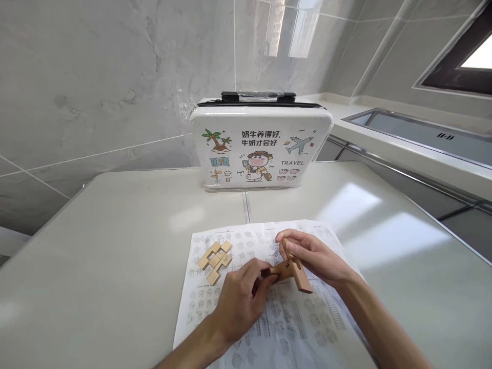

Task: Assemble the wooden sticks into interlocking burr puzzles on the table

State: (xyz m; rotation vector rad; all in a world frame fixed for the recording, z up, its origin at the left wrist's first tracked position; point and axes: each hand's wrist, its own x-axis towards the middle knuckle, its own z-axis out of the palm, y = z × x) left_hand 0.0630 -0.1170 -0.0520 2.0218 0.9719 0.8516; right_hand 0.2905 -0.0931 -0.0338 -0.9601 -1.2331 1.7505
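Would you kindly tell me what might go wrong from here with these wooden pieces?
The wooden piece marked 2, in the left hand, might slip from the crossing piece in the right hand if either grip loosens. The printed sheet lies beneath both hands; a wrist could drag it, shifting the paler wooden pieces on it.

Left hand (pixel 243 291), right hand (pixel 315 255), gripped wooden pieces (pixel 302 279)

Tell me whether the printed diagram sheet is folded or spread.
Spread: the printed diagram sheet lies open on the table, its rows of figures showing on both sides of the left hand.
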